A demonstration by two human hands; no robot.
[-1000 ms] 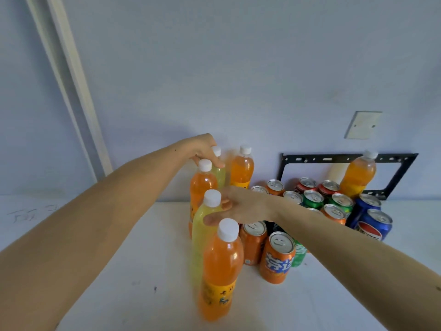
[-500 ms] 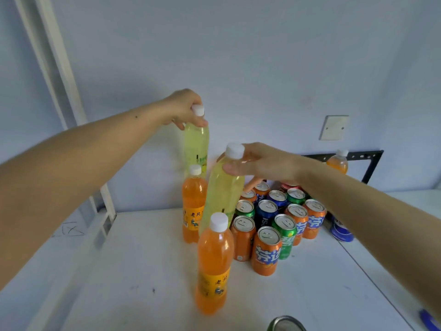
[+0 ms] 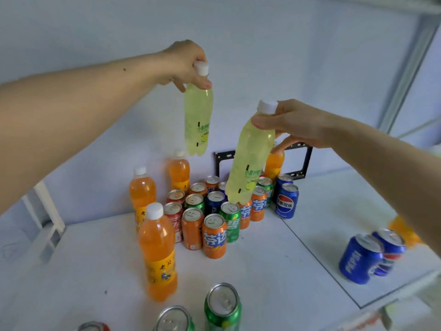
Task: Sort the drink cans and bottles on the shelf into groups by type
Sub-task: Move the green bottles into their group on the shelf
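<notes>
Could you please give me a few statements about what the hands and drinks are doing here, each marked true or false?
1. Each hand holds a yellow-green bottle by its neck. True: the left hand holds the left yellow-green bottle, the right hand the right yellow-green bottle.
2. Both held bottles stand on the shelf. False: both hang in the air above the shelf.
3. The nearest orange bottle is upright. True.
4. The held bottles have blue caps. False: both caps are white.
5. All blue cans sit in the central cluster. False: two blue cans stand apart on the right.
</notes>
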